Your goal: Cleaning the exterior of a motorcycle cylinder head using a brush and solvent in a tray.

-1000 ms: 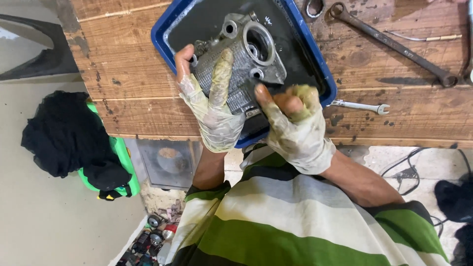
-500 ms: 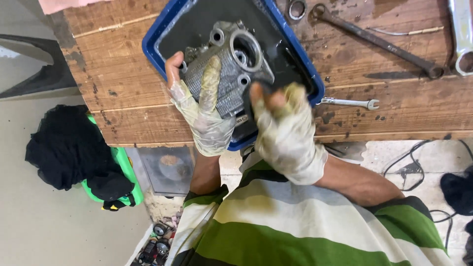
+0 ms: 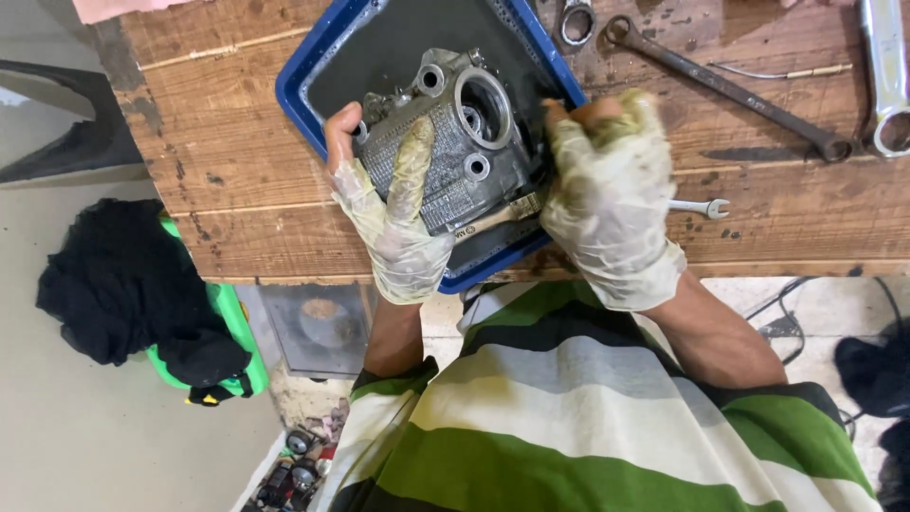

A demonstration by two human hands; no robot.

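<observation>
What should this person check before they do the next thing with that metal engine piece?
1. Left hand grips the metal engine part: ok, fingers wrap its ribbed side.
2. Right hand grips it too: cannot tell, fist is at its edge.
3. Part over the blue tray: ok.
4. Gloves whole: not ok, a left fingertip pokes out.
5. Tools within reach: ok, long wrench and small spanner lie on the wooden bench.
</observation>
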